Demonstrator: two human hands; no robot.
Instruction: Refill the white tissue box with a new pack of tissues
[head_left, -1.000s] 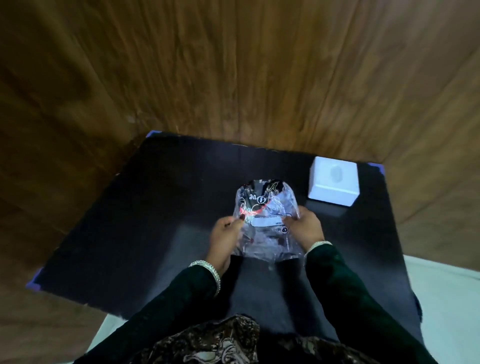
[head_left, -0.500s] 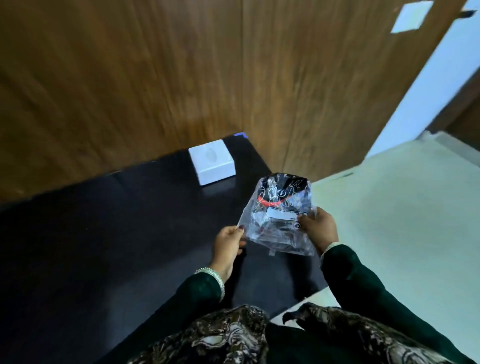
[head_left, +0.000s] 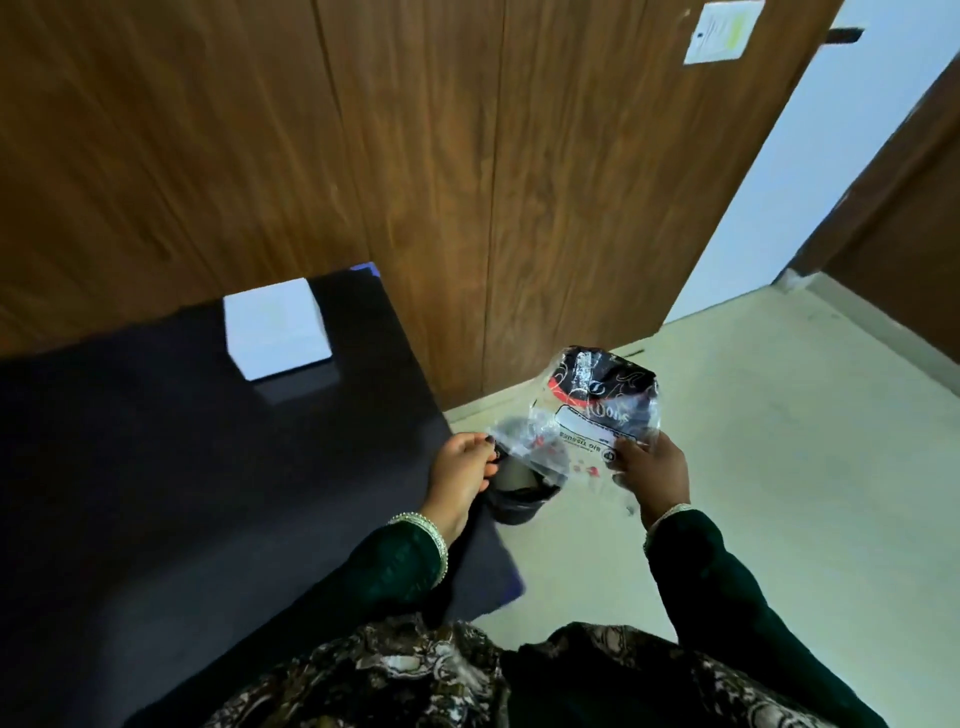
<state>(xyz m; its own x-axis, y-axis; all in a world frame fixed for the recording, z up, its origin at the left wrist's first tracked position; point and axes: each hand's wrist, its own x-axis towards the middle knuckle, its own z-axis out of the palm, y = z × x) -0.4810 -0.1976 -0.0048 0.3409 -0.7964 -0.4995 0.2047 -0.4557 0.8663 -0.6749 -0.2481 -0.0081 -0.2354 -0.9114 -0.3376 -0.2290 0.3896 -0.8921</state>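
Observation:
The white tissue box (head_left: 275, 327) stands at the back of the black table (head_left: 156, 467), near its right corner. A crumpled clear plastic tissue wrapper (head_left: 597, 405) with black and red print is held up past the table's right edge, over the floor. My right hand (head_left: 649, 467) grips its lower right part. My left hand (head_left: 462, 467) pinches its lower left corner. I cannot tell whether any tissues are inside the wrapper.
A dark round container (head_left: 519, 499) sits low beside the table's right edge, right under the wrapper. Wooden wall panels (head_left: 415, 156) rise behind the table. Pale floor (head_left: 779, 467) spreads to the right, with a doorway at the far right.
The wrapper has travelled right, from above the table to over the floor. My view swung right with it, so the tissue box now lies at the left. My left hand is back on the wrapper's corner.

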